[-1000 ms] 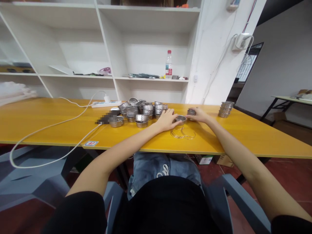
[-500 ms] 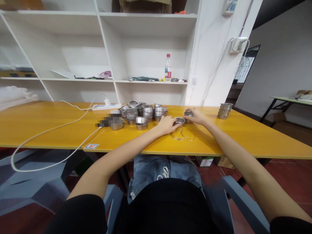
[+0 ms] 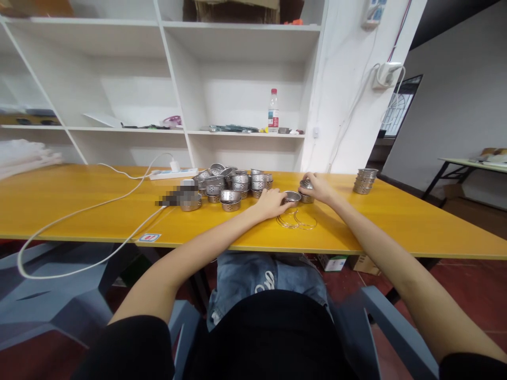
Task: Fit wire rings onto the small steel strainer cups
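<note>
My left hand [image 3: 272, 203] is closed on the side of a shallow metal cup [image 3: 292, 197], which rests upright on the table with its open top showing. To the right of that, my right hand [image 3: 319, 189] has its fingers and thumb round a small perforated metal cup [image 3: 306, 184]. Directly beneath this one sits another metal cup [image 3: 307, 198]; whether the two touch is hard to make out. Several thin wire rings [image 3: 295, 219] lie flat on the table in front of both hands.
Left of my hands is a heap of perforated metal cups [image 3: 240, 182]. A stack of cups [image 3: 365, 181] stands at the right. A white cable [image 3: 79, 208] loops from a power strip [image 3: 174, 173] over the yellow table [image 3: 396, 227]'s front edge. White shelves [image 3: 245, 133] rise behind.
My right hand has risen slightly with its cup, and more of the cup underneath shows. My left hand and its cup have stayed in place.
</note>
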{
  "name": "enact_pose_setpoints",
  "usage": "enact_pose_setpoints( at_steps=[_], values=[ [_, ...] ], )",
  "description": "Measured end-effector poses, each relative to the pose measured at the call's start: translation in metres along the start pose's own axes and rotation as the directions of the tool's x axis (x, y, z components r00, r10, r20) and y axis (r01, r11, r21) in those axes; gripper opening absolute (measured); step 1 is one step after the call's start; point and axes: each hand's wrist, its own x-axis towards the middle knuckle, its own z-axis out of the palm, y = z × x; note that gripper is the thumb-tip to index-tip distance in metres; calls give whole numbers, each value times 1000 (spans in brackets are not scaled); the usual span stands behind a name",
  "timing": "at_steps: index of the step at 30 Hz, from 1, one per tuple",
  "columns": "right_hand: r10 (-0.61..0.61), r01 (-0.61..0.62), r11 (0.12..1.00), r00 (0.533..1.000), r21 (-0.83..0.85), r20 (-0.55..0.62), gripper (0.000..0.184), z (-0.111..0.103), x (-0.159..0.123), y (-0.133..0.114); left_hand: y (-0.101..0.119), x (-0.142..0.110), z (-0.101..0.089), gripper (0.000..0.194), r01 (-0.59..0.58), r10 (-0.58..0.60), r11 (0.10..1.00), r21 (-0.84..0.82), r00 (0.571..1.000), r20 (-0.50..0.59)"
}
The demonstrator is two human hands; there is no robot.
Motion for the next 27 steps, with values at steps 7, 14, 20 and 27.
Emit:
enact_pose_setpoints(
  at_steps=[7,14,20,27],
  values=[
    [146,-138,987,983,78,-110,55,-18,1,14,1,-2,-5,50,10,-10,1000,12,1000,19],
    [415,-400,907,902,-132,118,45,-22,0,36,-3,0,0,36,15,-15,1000,-25,1000,8],
    [422,-386,894,897,-229,132,40,-27,2,33,-7,1,2,32,-54,54,995,-81,999,-7],
    [94,-94,995,995,24,-22,37,-46,-2,-8,-13,2,2,32,-109,99,987,-117,991,-91]
  ],
)
